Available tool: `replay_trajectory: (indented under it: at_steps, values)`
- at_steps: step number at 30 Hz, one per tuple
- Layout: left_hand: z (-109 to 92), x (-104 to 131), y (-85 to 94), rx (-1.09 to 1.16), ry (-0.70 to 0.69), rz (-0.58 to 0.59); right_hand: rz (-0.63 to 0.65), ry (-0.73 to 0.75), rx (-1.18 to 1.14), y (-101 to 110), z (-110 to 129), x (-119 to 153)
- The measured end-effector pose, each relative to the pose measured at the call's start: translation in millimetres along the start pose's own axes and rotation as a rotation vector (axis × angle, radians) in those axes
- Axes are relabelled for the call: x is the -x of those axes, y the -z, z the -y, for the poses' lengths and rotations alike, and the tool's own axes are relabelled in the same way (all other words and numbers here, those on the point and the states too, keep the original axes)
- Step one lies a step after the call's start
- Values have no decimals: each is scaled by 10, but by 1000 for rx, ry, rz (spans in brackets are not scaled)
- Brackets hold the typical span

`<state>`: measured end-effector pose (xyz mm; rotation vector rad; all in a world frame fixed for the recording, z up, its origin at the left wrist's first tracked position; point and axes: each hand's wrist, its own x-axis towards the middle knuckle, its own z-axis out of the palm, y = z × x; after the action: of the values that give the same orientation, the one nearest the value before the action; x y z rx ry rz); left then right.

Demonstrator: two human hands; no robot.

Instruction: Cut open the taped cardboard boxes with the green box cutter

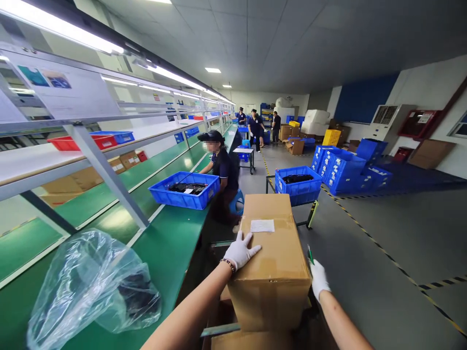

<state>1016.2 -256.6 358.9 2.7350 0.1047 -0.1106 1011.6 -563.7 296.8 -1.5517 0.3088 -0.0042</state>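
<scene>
Clock refs. taken from ctr. of cardboard box (277, 257), 12 = straight ahead. Box sits directly in front of wearer, approx. upright; white label (262, 225) on top face, twd. 11. Further cardboard (251, 341) visible below, at 6.

L. hand (239, 252), white glove, bead bracelet (228, 265) at wrist: on box top at 9, palm down, fingers spread apart, not gripping. R. hand (319, 281), white glove: at 4, just beside box's R. edge; fingers clamped on slim green tool (310, 254), tip up. Exact type of tool n/k; contact betw. R. hand & box cannot be confirmed.

Green bench (171, 243) runs along L. side. At 8, on bench: clear plastic bag (87, 277), crumpled, dark item (136, 291) inside. At 10, on bench: blue bin (182, 200) w/ assorted black items (188, 187). Co-worker (225, 167), dark cap, at 11, just beyond bin; blue stool (238, 204) adj.

At 1: second blue bin (301, 188) on low stand, black contents. At 2, further off: stacked blue bins (339, 170), yellow bin (331, 137) nr. them. Several people at 12, far end; their hand detail too small to tell.
</scene>
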Motion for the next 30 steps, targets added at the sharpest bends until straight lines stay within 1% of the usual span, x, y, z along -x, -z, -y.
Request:
replay_trajectory:
  at_steps: [3, 5, 6, 9, 11, 14, 16, 18, 22, 25, 28, 30]
  values:
    - [-97, 55, -18, -18, 20, -10, -41, -61, -48, 227, 9, 21]
    - [-130, 47, 5, -46, 27, -12, -65, -87, -85, 418, 95, 101]
    - [-138, 36, 15, -57, 29, -11, -54, -93, -117, 510, 165, 167]
    - [-137, -2, 17, -66, 18, -14, 84, -102, -238, 728, 427, 459]
    - [-131, -18, 2, -63, 7, -18, 179, -96, -246, 800, 570, 683]
    - [-126, -24, -15, -61, 1, -12, 244, -74, -125, 809, 632, 945]
    - [-125, -19, -16, -58, 3, -4, 254, -68, -72, 788, 583, 1041]
    - [-121, -8, -13, -55, 6, -3, 282, -46, -71, 771, 509, 1089]
    - [-103, 23, -7, -59, 8, -12, 437, 44, -40, 750, 426, 1112]
    - [-96, 37, -15, -61, 3, -16, 494, 27, 4, 704, 447, 1087]
    - [-99, 25, -21, -50, -7, -32, 603, 27, 28, 596, 499, 1029]
    - [-89, 10, -10, -44, -21, -44, 620, 84, 98, 490, 543, 984]
